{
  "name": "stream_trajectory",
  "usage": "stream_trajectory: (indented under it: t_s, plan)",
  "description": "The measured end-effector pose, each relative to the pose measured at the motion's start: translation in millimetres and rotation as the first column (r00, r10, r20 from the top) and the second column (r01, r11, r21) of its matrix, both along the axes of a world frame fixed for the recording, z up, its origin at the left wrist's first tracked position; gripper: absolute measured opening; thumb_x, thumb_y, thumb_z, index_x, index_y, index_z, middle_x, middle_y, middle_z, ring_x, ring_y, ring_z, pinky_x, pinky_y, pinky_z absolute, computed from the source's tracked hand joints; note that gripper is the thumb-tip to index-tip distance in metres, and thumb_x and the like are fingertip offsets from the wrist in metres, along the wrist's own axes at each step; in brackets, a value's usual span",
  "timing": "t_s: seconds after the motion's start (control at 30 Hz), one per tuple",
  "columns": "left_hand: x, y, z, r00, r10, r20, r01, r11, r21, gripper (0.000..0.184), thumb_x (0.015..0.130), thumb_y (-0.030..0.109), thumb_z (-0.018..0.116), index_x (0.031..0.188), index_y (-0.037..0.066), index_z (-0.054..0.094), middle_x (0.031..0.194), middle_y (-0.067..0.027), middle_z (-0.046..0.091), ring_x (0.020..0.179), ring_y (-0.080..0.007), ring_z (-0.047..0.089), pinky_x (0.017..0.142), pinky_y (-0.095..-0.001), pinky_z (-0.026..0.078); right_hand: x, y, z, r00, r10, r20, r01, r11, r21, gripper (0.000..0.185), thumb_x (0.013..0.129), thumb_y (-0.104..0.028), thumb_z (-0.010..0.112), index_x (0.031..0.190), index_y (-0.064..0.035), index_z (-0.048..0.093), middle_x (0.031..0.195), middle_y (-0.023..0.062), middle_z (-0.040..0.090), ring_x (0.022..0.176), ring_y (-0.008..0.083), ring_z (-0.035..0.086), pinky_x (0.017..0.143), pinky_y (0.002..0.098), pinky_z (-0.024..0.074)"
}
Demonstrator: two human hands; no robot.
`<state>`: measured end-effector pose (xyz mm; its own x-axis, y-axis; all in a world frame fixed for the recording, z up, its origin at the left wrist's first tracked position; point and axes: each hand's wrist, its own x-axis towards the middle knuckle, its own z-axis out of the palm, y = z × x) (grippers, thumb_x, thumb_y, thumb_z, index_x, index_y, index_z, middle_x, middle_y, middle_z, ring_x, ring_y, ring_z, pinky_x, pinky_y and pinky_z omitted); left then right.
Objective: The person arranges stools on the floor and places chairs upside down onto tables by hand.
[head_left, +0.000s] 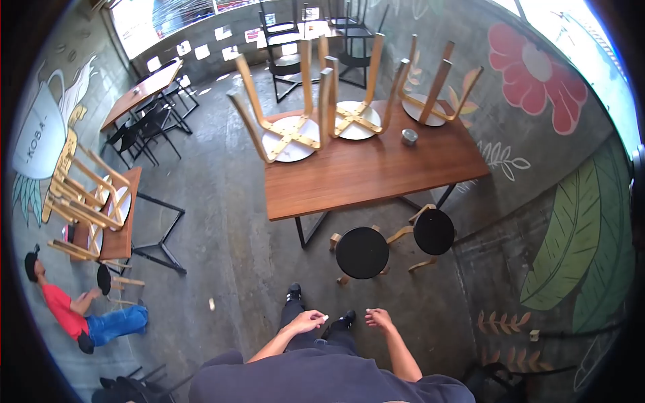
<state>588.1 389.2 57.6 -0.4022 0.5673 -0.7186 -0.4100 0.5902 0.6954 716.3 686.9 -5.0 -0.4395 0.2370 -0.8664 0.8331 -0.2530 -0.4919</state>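
Both of my hands are low in the view, in front of my body and above the floor. My left hand (309, 321) has its fingers curled, with a small whitish thing at the fingertips that I cannot make out. My right hand (379, 319) is apart from it, fingers bent, with a small pale spot at the fingertips. Nearest ahead stand two stools with black round seats, one (362, 252) in front and one (433, 232) to its right. Behind them is a wooden table (376, 171) bearing three upturned stools (290, 139) and a small metal tin (409, 137).
At the left, a person (67, 312) in a red shirt is beside a black-seated stool (104, 279) and a table (127, 235) with upturned stools. A small pale object (211, 304) lies on the floor. Another table (144, 91) with black chairs stands farther back.
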Motion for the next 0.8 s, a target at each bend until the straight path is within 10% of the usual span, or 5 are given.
stream_trajectory:
  t_s: [0.23, 0.5, 0.57, 0.7, 0.8]
  plan:
    - [-81, -73, 137, 0.875, 0.443, -0.194, -0.342, 0.85, 0.4, 0.028, 0.096, 0.022, 0.063, 0.114, 0.001, 0.063, 0.102, -0.0074, 0.07, 0.091, -0.0124, 0.065, 0.084, -0.0279, 0.051, -151, -49, 115, 0.903, 0.185, -0.388, -0.083, 0.961, 0.264, 0.029, 0.093, -0.029, 0.064, 0.108, -0.0044, 0.064, 0.093, 0.0055, 0.069, 0.075, 0.0125, 0.066, 0.066, 0.0277, 0.0535]
    - [-198, -248, 327, 0.463, 0.612, -0.642, -0.171, 0.772, 0.613, 0.014, 0.089, 0.011, 0.069, 0.097, 0.001, 0.066, 0.09, -0.0098, 0.069, 0.084, -0.017, 0.067, 0.077, -0.0287, 0.051, -330, -321, 385, 0.477, 0.244, -0.844, -0.173, 0.968, 0.182, 0.013, 0.094, -0.014, 0.064, 0.095, -0.0002, 0.064, 0.091, 0.0054, 0.069, 0.082, 0.0116, 0.064, 0.073, 0.0254, 0.0505]
    - [-215, -285, 346, 0.384, 0.643, -0.662, -0.174, 0.755, 0.632, 0.009, 0.091, 0.01, 0.066, 0.093, 0.001, 0.065, 0.089, -0.009, 0.068, 0.083, -0.0164, 0.066, 0.078, -0.0288, 0.051, -348, -358, 423, 0.151, 0.516, -0.843, -0.4, 0.812, 0.425, 0.009, 0.094, -0.008, 0.063, 0.095, 0.0012, 0.062, 0.094, 0.0097, 0.069, 0.093, 0.0159, 0.066, 0.082, 0.0302, 0.0521]
    - [-259, -311, 319, 0.698, 0.636, -0.328, -0.185, 0.603, 0.776, 0.009, 0.094, 0.007, 0.058, 0.095, -0.001, 0.063, 0.09, -0.0077, 0.067, 0.089, -0.0133, 0.062, 0.084, -0.0276, 0.048, -372, -385, 437, 0.066, 0.501, -0.863, -0.33, 0.827, 0.455, 0.01, 0.089, -0.01, 0.07, 0.09, 0.0001, 0.066, 0.084, 0.0077, 0.069, 0.075, 0.0141, 0.065, 0.066, 0.0281, 0.0492]
    - [-291, -294, 296, 0.783, 0.553, -0.285, -0.172, 0.633, 0.755, 0.009, 0.094, 0.007, 0.058, 0.095, -0.001, 0.062, 0.092, -0.0073, 0.067, 0.09, -0.0115, 0.061, 0.085, -0.0264, 0.047, -395, -381, 413, 0.277, 0.491, -0.826, -0.228, 0.868, 0.44, 0.012, 0.088, -0.009, 0.071, 0.091, 0.0011, 0.065, 0.083, 0.0068, 0.069, 0.076, 0.0126, 0.065, 0.068, 0.0272, 0.0506]
